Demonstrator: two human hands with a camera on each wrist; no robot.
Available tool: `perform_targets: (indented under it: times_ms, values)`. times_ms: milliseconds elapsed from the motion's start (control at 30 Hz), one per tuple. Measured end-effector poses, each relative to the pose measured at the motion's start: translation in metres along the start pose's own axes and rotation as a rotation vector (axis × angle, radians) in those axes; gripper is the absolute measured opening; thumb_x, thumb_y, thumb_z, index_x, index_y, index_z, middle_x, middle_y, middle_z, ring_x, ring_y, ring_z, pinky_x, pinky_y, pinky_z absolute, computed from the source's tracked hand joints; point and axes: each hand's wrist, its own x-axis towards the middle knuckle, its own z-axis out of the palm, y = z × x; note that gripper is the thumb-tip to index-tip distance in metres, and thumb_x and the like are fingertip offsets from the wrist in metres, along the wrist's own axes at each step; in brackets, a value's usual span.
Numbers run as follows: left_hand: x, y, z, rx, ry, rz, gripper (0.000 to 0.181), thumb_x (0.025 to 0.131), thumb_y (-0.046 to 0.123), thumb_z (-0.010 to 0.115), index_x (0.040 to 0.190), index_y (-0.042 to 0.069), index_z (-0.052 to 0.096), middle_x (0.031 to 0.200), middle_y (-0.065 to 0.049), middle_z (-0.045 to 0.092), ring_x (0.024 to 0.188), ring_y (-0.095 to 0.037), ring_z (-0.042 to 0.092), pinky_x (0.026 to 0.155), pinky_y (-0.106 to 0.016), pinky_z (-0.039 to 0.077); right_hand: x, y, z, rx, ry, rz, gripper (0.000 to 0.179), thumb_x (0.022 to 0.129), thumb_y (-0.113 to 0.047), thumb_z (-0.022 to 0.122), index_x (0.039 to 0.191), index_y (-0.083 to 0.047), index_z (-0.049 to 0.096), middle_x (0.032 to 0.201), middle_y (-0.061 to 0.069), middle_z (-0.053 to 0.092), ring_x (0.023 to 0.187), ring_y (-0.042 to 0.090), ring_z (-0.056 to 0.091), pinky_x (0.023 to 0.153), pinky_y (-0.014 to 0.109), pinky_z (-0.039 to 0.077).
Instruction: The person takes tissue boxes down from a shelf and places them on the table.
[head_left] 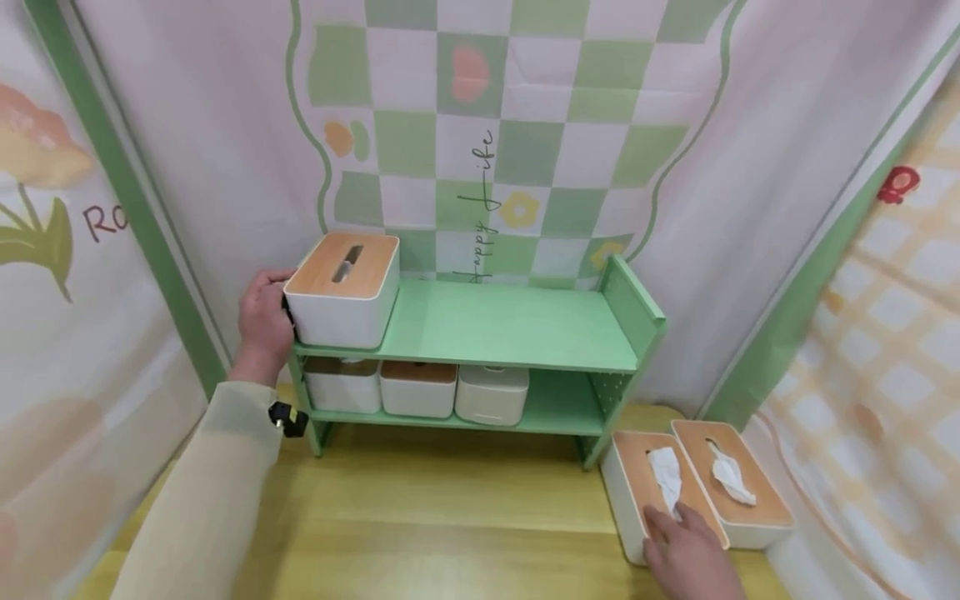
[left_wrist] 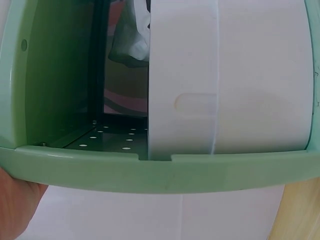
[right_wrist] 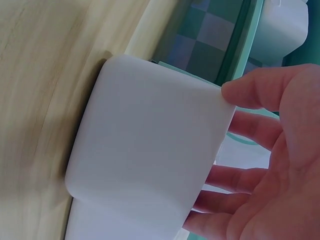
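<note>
Head view: green shelf (head_left: 502, 325) on wooden table (head_left: 435, 517), boxes on both tiers. L hand (head_left: 266, 321) against outer side of upper-tier box (head_left: 337, 312), which sits at that end of top; hand prob. steadies box or shelf there. Fingers partly hidden, can't tell if gripping. R hand (head_left: 690, 550) at nr end of tissue box (head_left: 639, 479) on table, R of shelf; fingers extended, touching edge/lid, not closed round it. Light contact prob. enough, as table bears the wt. Twin box (head_left: 742, 454) close alongside, likely set so to save room.

R wrist view: plain white end wall, thumb at its top edge, four fingers beyond; head view doesn't show that wall face-on. Wood-look lid: head only. L wrist view: pale box close up inside green frame, perforated panel beside it, bit of L hand by frame; which box, can't tell.
</note>
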Motion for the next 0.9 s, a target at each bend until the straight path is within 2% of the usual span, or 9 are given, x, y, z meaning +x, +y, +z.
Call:
perform_targets:
  times_ms: [100,200,367,533,667,900]
  values:
    - [-0.005,-0.003,0.002,0.017,-0.012,-0.014,0.047,0.102,0.026,0.023,0.132,0.009,0.055,0.143,-0.008,0.052,0.134,-0.029,0.044,0.11,-0.045,0.033,-0.002,0.005,0.0,-0.007,-0.067,0.039,0.043,0.09,-0.023,0.066,0.125,0.002,0.065,0.126,0.042,0.049,0.119,0.057,0.045,0.092,0.063,0.043]
    - [-0.007,-0.004,0.003,0.011,-0.005,-0.006,0.047,0.102,0.027,0.024,0.132,0.008,0.055,0.143,-0.009,0.052,0.134,-0.029,0.044,0.11,-0.045,0.033,-0.002,0.007,0.001,-0.004,-0.095,0.053,0.044,0.092,-0.025,0.065,0.127,0.002,0.064,0.128,0.043,0.046,0.12,0.057,0.043,0.091,0.063,0.043]
    - [-0.003,-0.003,0.001,0.009,0.021,0.016,0.047,0.102,0.027,0.024,0.131,0.007,0.056,0.142,-0.009,0.053,0.133,-0.029,0.045,0.11,-0.046,0.033,0.005,0.004,0.003,0.009,-0.005,0.014,0.042,0.089,-0.023,0.068,0.125,0.0,0.067,0.128,0.042,0.048,0.118,0.056,0.046,0.091,0.063,0.043]
    - [0.003,-0.001,0.002,-0.01,0.017,0.019,0.046,0.102,0.026,0.025,0.13,0.009,0.057,0.141,-0.009,0.053,0.132,-0.028,0.046,0.109,-0.046,0.034,0.01,0.003,0.005,0.015,0.083,-0.017,0.041,0.086,-0.019,0.071,0.122,0.0,0.068,0.126,0.042,0.05,0.116,0.056,0.048,0.09,0.064,0.043]
    - [0.005,0.0,0.001,-0.015,0.011,0.019,0.046,0.102,0.026,0.025,0.13,0.009,0.057,0.141,-0.009,0.053,0.131,-0.028,0.046,0.108,-0.046,0.035,0.013,0.004,0.006,0.027,0.096,-0.023,0.041,0.088,-0.018,0.069,0.124,0.001,0.067,0.127,0.042,0.049,0.117,0.056,0.047,0.09,0.066,0.043]
    - [-0.003,0.001,-0.001,-0.013,0.005,-0.002,0.047,0.102,0.025,0.025,0.131,0.007,0.056,0.142,-0.01,0.053,0.131,-0.03,0.046,0.108,-0.047,0.035,0.013,0.005,0.01,0.049,0.096,-0.011,0.042,0.088,-0.019,0.068,0.125,0.0,0.067,0.13,0.042,0.047,0.118,0.056,0.046,0.089,0.066,0.043]
